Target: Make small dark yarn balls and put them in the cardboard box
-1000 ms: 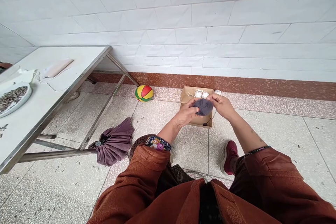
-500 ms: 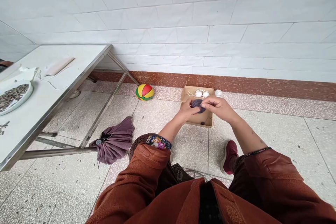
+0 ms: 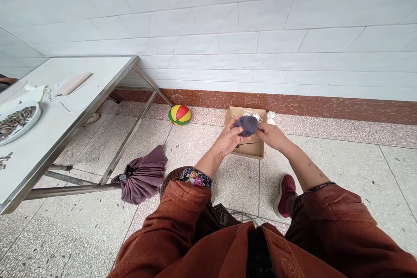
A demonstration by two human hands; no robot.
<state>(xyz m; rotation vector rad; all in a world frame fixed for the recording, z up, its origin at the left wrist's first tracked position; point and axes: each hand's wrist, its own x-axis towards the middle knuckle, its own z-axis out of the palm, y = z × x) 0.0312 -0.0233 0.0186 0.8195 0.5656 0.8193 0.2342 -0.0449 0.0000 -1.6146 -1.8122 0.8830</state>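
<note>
My left hand [image 3: 230, 139] is closed around a dark purple-grey ball of yarn [image 3: 247, 125], thumb on its near side. At the ball's right edge, my right hand [image 3: 273, 136] is closed in a pinch, its fingertips partly hidden. A thin dark strand of yarn [image 3: 250, 142] hangs below the ball and runs towards the right fingers. Both hands are above a shallow cardboard box [image 3: 250, 151] on the floor. White balls of yarn [image 3: 252, 114] lie at its far side, partly covered by the held ball.
Another white ball [image 3: 270, 115] stands just right of the box. To the left are a colourful ball [image 3: 179, 114], a folded purple umbrella [image 3: 145, 176] and a metal-framed table [image 3: 70, 110] bearing a plate [image 3: 35, 117] of dark seeds or husks. A tiled wall [image 3: 260, 61] rises behind.
The ball of yarn has turned and shows more of its side. My right hand has moved from over the ball to its right edge, slightly lower.
</note>
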